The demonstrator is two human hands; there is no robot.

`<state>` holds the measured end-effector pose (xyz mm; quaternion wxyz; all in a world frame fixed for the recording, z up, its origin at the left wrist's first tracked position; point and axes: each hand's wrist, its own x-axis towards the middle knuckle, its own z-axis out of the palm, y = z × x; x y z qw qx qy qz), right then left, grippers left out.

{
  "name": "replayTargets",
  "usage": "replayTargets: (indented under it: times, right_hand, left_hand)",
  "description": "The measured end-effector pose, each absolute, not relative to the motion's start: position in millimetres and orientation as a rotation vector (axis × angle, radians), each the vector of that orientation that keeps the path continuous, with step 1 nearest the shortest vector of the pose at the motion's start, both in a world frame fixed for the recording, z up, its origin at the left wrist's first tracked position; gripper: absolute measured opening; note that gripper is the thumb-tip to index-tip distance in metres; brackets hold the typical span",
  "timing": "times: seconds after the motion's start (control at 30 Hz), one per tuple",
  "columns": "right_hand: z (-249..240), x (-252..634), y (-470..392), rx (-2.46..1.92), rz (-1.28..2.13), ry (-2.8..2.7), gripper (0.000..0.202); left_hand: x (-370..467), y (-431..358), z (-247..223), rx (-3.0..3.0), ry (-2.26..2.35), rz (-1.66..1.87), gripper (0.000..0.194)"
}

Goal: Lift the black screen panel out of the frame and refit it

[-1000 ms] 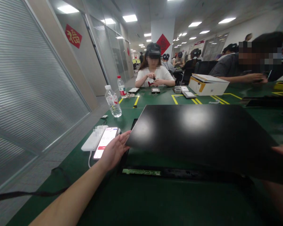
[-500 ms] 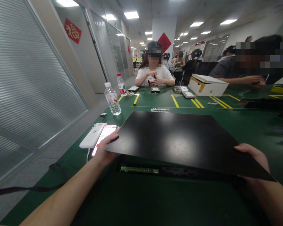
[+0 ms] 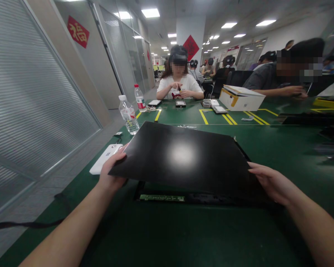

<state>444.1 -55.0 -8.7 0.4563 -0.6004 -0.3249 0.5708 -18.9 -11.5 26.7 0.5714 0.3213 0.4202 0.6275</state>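
Note:
A thin black panel (image 3: 180,159) is held above the green table (image 3: 183,233), its left side raised higher than its right. My left hand (image 3: 114,167) grips its near left edge, thumb on top and fingers underneath. At the right edge, my right hand (image 3: 269,181) is closed on the panel with its fingertips along the side. Beneath lies a black frame (image 3: 211,198) with a green circuit strip (image 3: 161,197) along its near side. The panel hides most of that frame.
A white power bank (image 3: 104,159) lies left of the panel. Two bottles (image 3: 128,116) (image 3: 140,99) stand behind it. Across the table sits a person (image 3: 179,83) near small devices; a white box (image 3: 242,98) and another person are at the right.
The black panel has moved left and its right side has lowered towards the frame. Both hands have moved left with it. The phone beside the power bank is now mostly covered.

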Motion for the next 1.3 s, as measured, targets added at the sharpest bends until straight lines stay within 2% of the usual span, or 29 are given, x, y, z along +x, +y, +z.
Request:
replayTargets:
  times: [0.13,0.33,0.7,1.13,1.3]
  right_hand:
    - [-11.1,453.1,-49.0,-1.509,1.344,-0.77,0.031]
    - [-3.2,453.7,-45.5,-1.64,1.129,-0.672,0.046]
    - [-17.3,465.6,-39.7,-1.798,0.773,-0.811,0.041]
    - [-25.1,474.4,-37.8,-1.895,0.656,-0.904,0.047]
    - [-28.9,477.0,-37.9,-1.906,0.605,-0.958,0.043]
  left_hand:
    - [-16.3,-14.8,24.4,0.838,0.972,1.446,0.049]
    - [-10.8,-16.9,20.2,0.999,0.92,1.383,0.055]
    - [-2.8,-17.8,-3.3,0.954,0.949,1.229,0.069]
    - [3.2,-20.8,-0.7,0.918,1.043,1.133,0.07]
    - [2.1,-19.8,-1.5,0.929,1.035,1.115,0.068]
